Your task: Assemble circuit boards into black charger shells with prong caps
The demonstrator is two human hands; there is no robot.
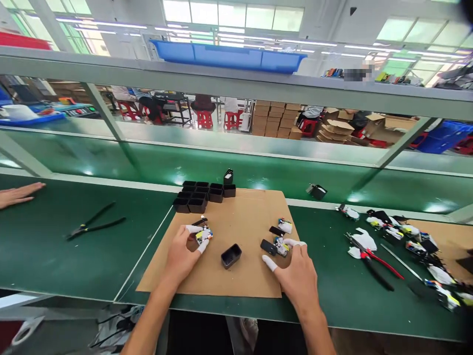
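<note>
My left hand [183, 254], with white fingertip covers, pinches a small white electronic assembly [203, 236] with a yellow patch between thumb and forefinger. A dark part sticks out behind it. My right hand [297, 273], also with covered fingertips, has thumb and forefinger spread. Its forefinger is at the edge of a white and blue assembly [281, 246], attached to or lying against a black rectangular piece [268, 247]; whether it touches is unclear. Just beyond lies a similar assembly [285, 225]. An open black box [231, 256] sits between my hands on the cardboard sheet [247, 283].
Several black boxes [197, 203] stand together at the sheet's back left. Black-handled pliers [96, 225] lie left, near another person's hand [20, 195]. Red-and-black pliers [373, 261], a thin metal rod [401, 261] and several loose assemblies [417, 246] lie right. A shelf frame [236, 88] crosses overhead.
</note>
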